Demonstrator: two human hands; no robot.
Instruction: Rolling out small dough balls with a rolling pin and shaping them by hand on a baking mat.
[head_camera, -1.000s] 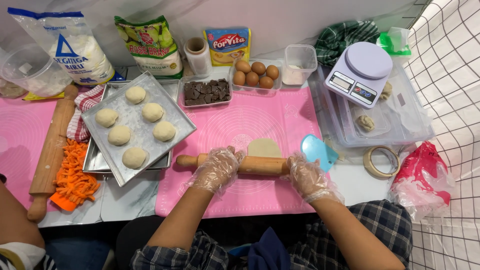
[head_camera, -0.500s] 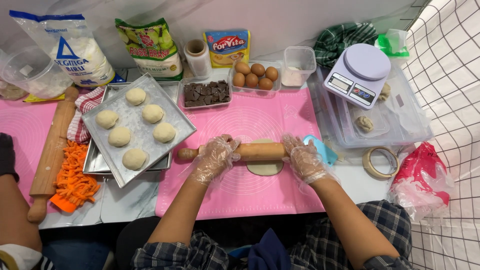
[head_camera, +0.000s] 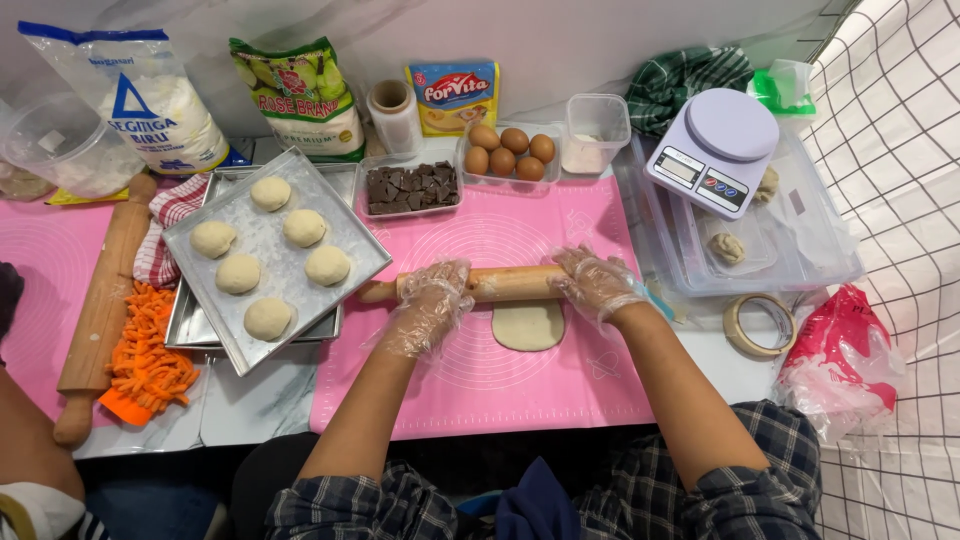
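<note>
Both my hands wear clear plastic gloves and press down on a wooden rolling pin (head_camera: 510, 284) lying crosswise on a pink silicone mat (head_camera: 500, 390). My left hand (head_camera: 432, 300) covers the pin's left part, my right hand (head_camera: 594, 282) its right part. A flattened oval of pale dough (head_camera: 528, 326) lies on the mat just on the near side of the pin, between my forearms.
A metal tray (head_camera: 275, 300) with several dough balls sits to the left, beside a second rolling pin (head_camera: 100, 310) and orange shreds (head_camera: 150, 360). Behind the mat stand chocolate pieces (head_camera: 410, 187), eggs (head_camera: 510, 150), flour bags and a kitchen scale (head_camera: 715, 150). A tape roll (head_camera: 757, 325) lies right.
The rolling pin moved away from me across the dough; the flattened dough, earlier behind the pin, now shows on its near side. My hands travelled with it.
</note>
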